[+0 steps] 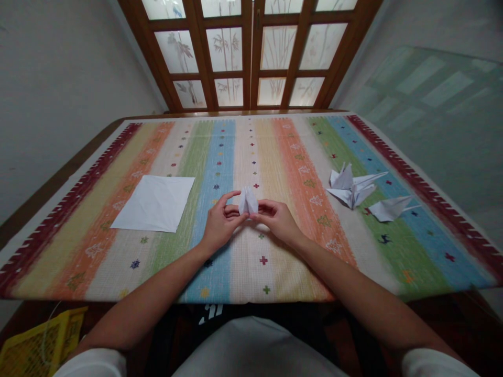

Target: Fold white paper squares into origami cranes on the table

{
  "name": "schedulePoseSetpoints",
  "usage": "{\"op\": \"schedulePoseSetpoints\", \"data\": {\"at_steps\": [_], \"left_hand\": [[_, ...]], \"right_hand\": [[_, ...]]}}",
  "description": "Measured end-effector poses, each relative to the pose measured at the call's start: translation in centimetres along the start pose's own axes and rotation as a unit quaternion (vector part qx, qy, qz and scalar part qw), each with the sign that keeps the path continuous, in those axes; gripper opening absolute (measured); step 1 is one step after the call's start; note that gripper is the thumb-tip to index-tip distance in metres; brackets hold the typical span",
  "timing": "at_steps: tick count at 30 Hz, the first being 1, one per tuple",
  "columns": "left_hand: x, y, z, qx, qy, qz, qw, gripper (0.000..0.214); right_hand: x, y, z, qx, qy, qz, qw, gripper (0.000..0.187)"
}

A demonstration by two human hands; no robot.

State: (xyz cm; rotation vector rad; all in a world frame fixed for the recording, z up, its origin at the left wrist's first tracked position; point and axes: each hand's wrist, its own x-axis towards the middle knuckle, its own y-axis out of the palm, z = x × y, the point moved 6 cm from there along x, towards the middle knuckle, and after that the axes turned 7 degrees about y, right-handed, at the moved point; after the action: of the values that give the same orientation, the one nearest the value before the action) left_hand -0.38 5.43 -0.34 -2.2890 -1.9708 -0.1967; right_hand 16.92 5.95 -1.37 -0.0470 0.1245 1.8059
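- Folded white paper (pixel 248 201) stands upright between the hands, near the middle of the striped tablecloth (pixel 251 272).
- Left hand (pixel 223 222) and right hand (pixel 277 221) sit close together, fingers pinching it from either side.
- White square sheet (pixel 154 203) lies flat toward the left edge.
- Two origami cranes (pixel 356 186) rest near the right edge.

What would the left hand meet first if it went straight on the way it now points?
The left hand would meet the folded white paper first. Its fingers appear to be touching the paper already, though depth is hard to judge from this view.
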Motion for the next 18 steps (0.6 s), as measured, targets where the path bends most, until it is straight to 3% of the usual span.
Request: {"op": "schedulePoseSetpoints", "data": {"at_steps": [8,18], "left_hand": [[0.14,0.35,0.37,0.025,-0.019,0.044,0.999,0.038],[0.25,-0.04,-0.09,0.087,0.003,0.024,0.996,0.031]], "right_hand": [[-0.16,0.22,0.08,-0.032,0.021,0.013,0.999,0.042],[-0.46,0.80,0.07,-0.046,0.042,0.043,0.997,0.046]]}}
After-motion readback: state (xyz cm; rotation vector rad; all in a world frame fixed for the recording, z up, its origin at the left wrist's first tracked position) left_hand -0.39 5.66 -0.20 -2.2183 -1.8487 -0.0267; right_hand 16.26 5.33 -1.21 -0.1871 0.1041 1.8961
